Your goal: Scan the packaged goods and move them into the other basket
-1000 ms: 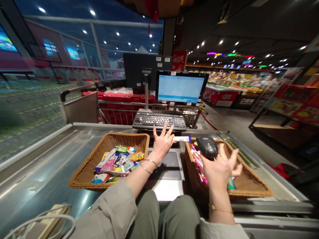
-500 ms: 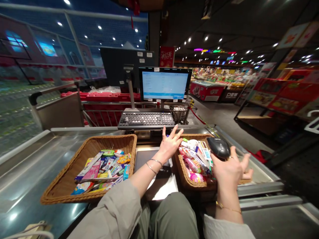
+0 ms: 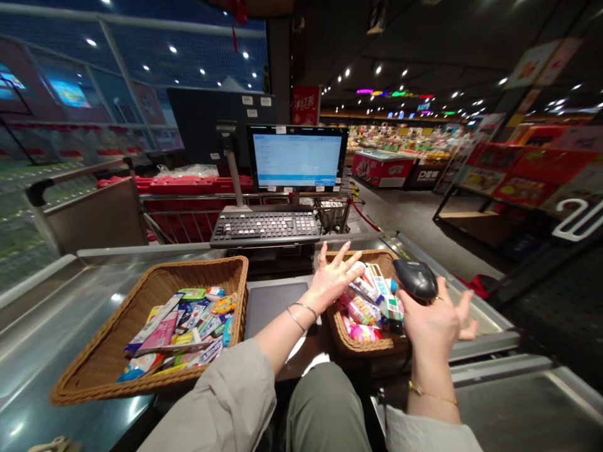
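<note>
My left hand (image 3: pixel 332 284) reaches over the left side of the right wicker basket (image 3: pixel 340 336), fingers spread and with nothing held. Whether its fingertips touch the packets below cannot be made out. In my right hand (image 3: pixel 431 326) is a black handheld barcode scanner (image 3: pixel 414 278), tilted over the right part of that basket. Beneath the scanner lie small packaged goods, among them a pink round pack (image 3: pixel 363 333) and a white and green box (image 3: pixel 390 306). The left wicker basket (image 3: pixel 89 373) holds several colourful packets, including a pink one (image 3: pixel 160 331).
Behind the baskets are a keyboard (image 3: pixel 266 226) and a lit monitor (image 3: pixel 296 160). A dark flat plate (image 3: pixel 273 304) lies between the baskets. The metal counter (image 3: pixel 28 351) runs along the left. Shopping carts (image 3: pixel 174 216) stand beyond the counter, and red shelving (image 3: pixel 499 172) is at right.
My left hand has moved right, farther over the right basket. The packets there have shifted, exposing a white and green box. The scanner stays in my right hand; the view has turned slightly right.
</note>
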`<state>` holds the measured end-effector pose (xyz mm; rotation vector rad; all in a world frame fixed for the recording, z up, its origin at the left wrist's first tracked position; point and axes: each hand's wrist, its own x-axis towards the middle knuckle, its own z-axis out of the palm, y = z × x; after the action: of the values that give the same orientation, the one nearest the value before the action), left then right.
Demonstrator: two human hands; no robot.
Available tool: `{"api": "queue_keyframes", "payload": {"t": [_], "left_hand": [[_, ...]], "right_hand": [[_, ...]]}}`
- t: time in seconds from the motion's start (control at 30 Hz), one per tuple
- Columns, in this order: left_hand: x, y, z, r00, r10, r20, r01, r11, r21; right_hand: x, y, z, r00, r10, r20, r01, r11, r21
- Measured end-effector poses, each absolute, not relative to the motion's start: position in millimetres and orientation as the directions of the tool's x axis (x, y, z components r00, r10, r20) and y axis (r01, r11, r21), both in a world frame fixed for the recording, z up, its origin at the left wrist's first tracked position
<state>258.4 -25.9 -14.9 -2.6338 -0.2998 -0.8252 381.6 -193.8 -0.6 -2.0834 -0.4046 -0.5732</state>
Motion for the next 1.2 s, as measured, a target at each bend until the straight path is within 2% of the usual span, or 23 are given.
{"api": "queue_keyframes", "payload": {"t": [0.27, 0.8, 1.0, 1.2], "left_hand": [[240, -24, -12, 0.783, 0.290, 0.550, 0.456, -0.869, -0.191], [130, -1, -6, 0.662, 0.450, 0.599, 0.632, -0.765, -0.123], [68, 16, -9, 0.625, 0.518, 0.585, 0.698, -0.706, -0.121], [9, 30, -16, 0.575, 0.620, 0.533, 0.776, -0.620, -0.117]], "right_hand": [[376, -194, 0, 0.827, 0.107, 0.552, 0.522, -0.511, -0.683], [331, -151, -5, 0.769, 0.241, 0.592, 0.627, -0.465, -0.625], [294, -129, 9, 0.701, 0.355, 0.619, 0.711, -0.420, -0.564], [260, -107, 13, 0.659, 0.410, 0.630, 0.752, -0.355, -0.555]]}}
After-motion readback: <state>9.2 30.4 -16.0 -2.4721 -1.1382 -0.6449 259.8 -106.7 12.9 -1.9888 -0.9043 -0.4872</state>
